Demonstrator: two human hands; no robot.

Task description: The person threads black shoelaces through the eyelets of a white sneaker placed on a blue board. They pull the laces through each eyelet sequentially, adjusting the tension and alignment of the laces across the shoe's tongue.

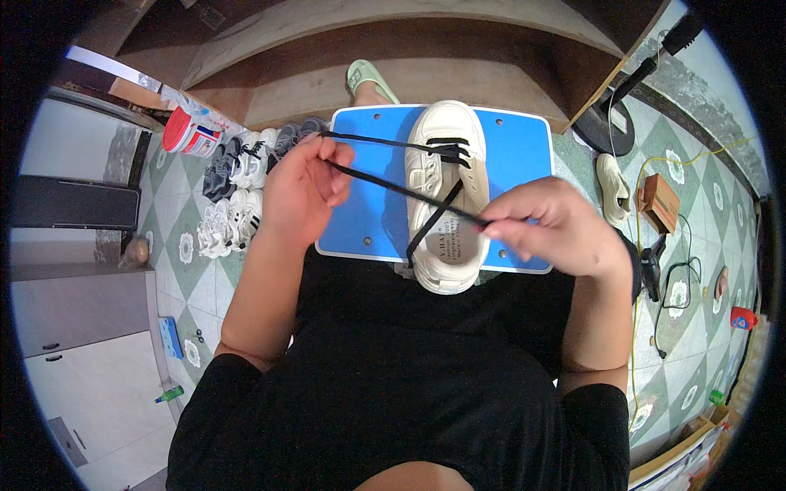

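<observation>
A white sneaker [451,196] lies lengthwise on a small blue board [368,215] with a white rim, its toe pointing away from me. Black shoelace [393,186] runs through the eyelets nearest the toe. My left hand [313,181] grips the lace left of the shoe, where it doubles back. Between thumb and fingertips of my right hand [540,227], over the shoe's right side, is another stretch of the same lace, pulled taut between both hands. A loose lace part hangs across the shoe opening to the heel's left side. Several upper eyelets hold no lace.
Several pairs of shoes [230,215] stand on the tiled floor at the left, near a red and white bucket [191,135]. At the right are another white shoe [613,189], a cardboard box [660,202] and cables. A wooden shelf [381,67] stands ahead, with a green slipper [368,80] before it.
</observation>
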